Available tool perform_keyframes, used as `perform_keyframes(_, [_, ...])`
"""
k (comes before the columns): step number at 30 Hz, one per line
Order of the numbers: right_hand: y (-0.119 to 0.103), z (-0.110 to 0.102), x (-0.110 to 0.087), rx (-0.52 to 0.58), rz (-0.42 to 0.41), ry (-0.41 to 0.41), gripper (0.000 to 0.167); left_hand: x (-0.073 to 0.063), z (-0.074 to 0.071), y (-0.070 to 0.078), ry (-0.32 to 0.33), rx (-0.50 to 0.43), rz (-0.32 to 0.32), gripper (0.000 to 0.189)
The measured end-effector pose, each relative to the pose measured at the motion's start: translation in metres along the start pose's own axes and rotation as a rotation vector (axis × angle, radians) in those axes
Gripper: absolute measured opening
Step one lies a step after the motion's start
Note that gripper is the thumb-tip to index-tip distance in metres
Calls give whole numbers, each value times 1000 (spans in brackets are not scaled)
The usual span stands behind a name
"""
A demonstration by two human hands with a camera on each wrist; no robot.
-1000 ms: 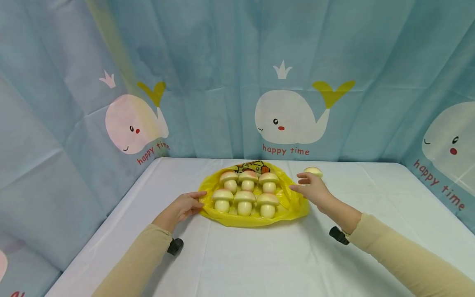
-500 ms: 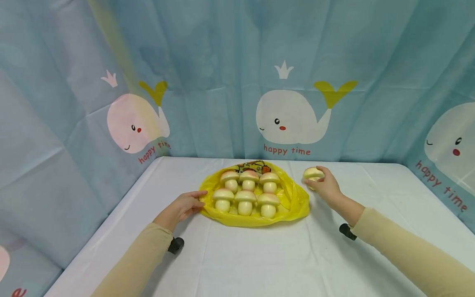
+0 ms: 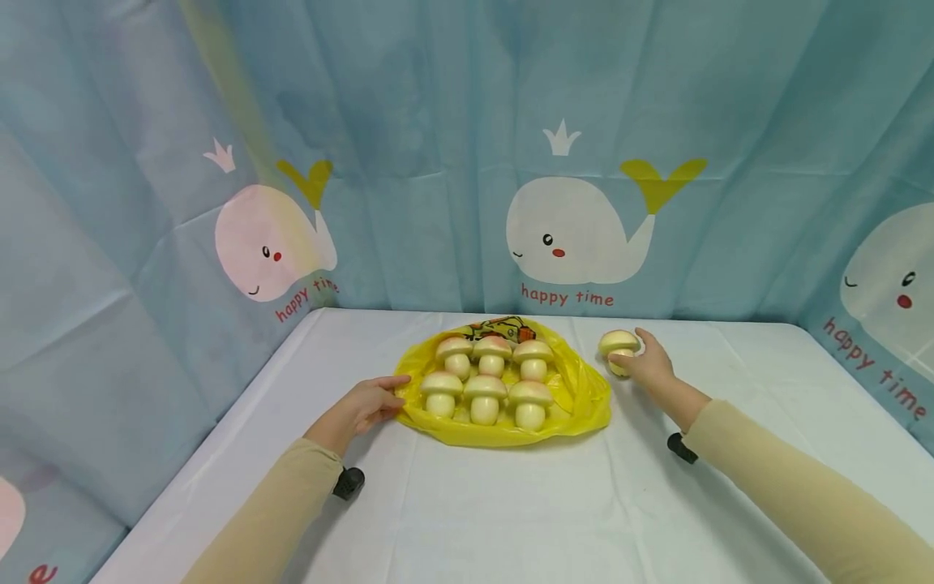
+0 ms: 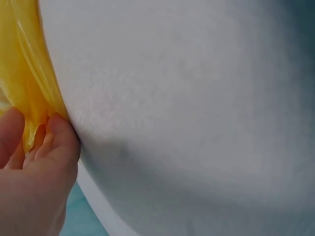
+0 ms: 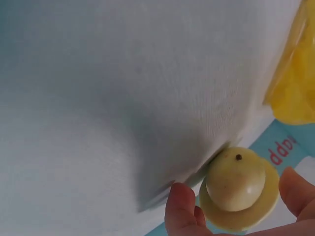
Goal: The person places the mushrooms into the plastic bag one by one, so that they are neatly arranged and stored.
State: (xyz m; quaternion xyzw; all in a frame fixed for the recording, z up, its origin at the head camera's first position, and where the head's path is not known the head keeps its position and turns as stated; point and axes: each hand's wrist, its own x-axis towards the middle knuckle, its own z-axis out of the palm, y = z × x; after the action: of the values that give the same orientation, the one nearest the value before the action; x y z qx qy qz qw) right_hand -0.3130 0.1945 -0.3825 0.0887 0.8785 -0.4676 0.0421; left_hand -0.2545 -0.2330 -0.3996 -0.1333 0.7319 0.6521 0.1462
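Observation:
My left hand (image 3: 362, 407) pinches the left edge of a yellow plastic bag (image 3: 474, 436); in the left wrist view, its folds (image 4: 32, 64) run down between thumb and fingers. On the bag lie several cream toy mushrooms (image 3: 485, 388) in two rows, their caps tinged pink. Right of the bag, another toy mushroom (image 3: 617, 341) lies on the table. Around it stands my right hand (image 3: 653, 362), thumb in front of the stem, fingers on the far right side. In the right wrist view, gaps show between the fingers and this mushroom (image 5: 236, 184).
A white cloth covers the table (image 3: 503, 519). Behind it and at both sides hang blue curtains (image 3: 409, 235) printed with whales. A black wrist camera sits under each sleeve, the left one (image 3: 349, 483) and the right one (image 3: 682, 448).
My right hand has moved right, from the bag's right edge to the lone mushroom, and its fingers have since spread slightly away from the cap. The left hand stays at the bag.

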Motion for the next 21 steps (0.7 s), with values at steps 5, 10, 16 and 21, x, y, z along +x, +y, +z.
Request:
perform_keyframes(5, [-4, -1, 6, 25, 22, -6, 83, -1, 0, 0, -5, 7, 7, 52])
perform_keyframes(10, [-5, 0, 12, 23, 21, -31, 83, 0, 0, 1, 1, -4, -3, 52])
perform_keyframes(16, [-4, 1, 16, -12, 5, -48, 80, 1, 1, 0, -1, -2, -7, 52])
perform_keyframes(21, [-3, 3, 14, -10, 16, -45, 79, 1, 0, -2, 10, -6, -14, 52])
